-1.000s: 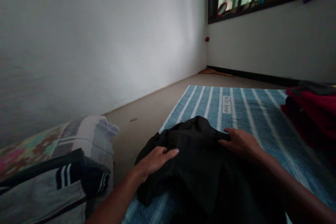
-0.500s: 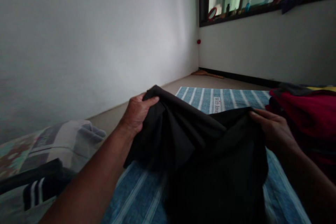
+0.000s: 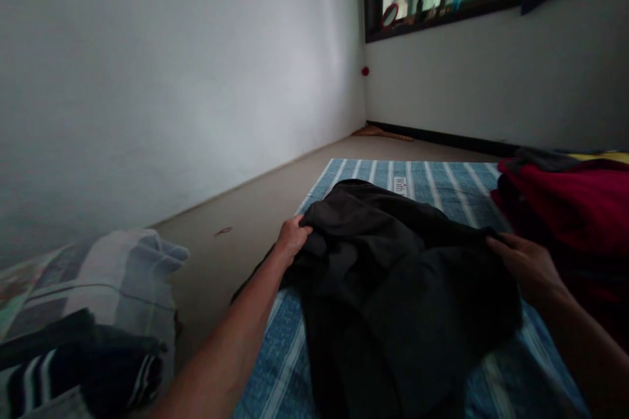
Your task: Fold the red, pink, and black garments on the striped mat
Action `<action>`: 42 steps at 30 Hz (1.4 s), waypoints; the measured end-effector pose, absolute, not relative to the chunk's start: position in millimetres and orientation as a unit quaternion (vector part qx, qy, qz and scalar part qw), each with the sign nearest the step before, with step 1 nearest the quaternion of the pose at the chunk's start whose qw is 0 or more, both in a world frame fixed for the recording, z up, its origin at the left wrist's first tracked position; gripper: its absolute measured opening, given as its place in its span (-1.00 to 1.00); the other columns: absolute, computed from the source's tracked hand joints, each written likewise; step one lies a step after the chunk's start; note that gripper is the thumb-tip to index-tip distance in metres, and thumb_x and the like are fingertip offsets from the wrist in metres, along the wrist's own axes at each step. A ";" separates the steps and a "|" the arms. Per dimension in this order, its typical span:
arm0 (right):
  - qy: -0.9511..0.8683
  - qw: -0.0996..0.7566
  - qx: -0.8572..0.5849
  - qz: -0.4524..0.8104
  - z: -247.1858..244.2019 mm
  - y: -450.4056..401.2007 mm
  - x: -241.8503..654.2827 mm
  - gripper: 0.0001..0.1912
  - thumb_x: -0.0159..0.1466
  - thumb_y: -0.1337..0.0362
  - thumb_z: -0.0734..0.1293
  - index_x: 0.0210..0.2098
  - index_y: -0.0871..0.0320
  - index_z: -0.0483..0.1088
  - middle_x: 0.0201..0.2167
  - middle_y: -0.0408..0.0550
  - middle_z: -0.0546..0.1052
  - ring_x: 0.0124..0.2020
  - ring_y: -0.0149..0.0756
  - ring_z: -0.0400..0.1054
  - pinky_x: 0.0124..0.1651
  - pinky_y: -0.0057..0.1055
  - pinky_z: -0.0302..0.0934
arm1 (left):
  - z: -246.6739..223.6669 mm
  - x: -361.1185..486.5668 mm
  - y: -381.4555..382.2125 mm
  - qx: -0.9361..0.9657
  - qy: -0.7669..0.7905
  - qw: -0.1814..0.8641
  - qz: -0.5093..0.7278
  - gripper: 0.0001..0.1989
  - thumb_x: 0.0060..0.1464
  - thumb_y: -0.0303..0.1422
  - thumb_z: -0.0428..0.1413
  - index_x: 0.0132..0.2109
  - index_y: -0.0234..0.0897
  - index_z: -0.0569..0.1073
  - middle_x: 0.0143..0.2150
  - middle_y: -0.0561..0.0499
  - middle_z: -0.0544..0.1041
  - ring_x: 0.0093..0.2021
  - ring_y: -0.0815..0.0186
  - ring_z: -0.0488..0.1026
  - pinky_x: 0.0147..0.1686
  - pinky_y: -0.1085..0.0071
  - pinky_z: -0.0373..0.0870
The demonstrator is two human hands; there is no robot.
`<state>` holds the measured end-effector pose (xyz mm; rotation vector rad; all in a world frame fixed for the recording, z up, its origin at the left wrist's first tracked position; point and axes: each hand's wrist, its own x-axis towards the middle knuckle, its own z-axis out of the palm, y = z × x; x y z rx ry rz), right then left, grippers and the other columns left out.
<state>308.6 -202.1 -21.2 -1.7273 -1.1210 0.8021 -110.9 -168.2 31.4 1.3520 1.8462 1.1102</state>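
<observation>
A black garment [image 3: 393,275] lies bunched and partly lifted over a blue mat with white stripes [image 3: 287,353]. My left hand [image 3: 293,236] is closed on its upper left edge. At the garment's upper right edge, my right hand [image 3: 528,265] pinches the cloth between thumb and fingers. The garment's lower part hangs toward me and looks slightly blurred. A white label with printed letters [image 3: 400,185] shows on the mat just beyond the cloth.
Folded red clothes [image 3: 590,203] are piled on the right. On the left lie a grey and white checked cloth [image 3: 118,268] and dark striped clothing [image 3: 73,366]. A thin loop [image 3: 223,231] rests on the floor near the wall. A window ledge holds small items.
The black garment has come down and spread wider over the mat. My left hand has moved lower and slightly right, and my right hand lower and outward. The view has shifted a little.
</observation>
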 end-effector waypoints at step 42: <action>-0.677 0.079 -0.707 0.190 -24.9 -39.9 252.6 -0.65 0.08 0.03 0.39 -0.42 0.24 0.53 -0.30 0.20 0.56 -0.21 0.03 0.45 -0.29 -0.28 0.26 | 61.7 -91.7 -106.3 0.511 0.600 0.446 0.425 -0.57 -0.25 -0.11 0.30 -0.27 -0.35 0.53 -0.36 -0.08 0.59 -0.38 0.17 0.52 -0.35 0.31 0.43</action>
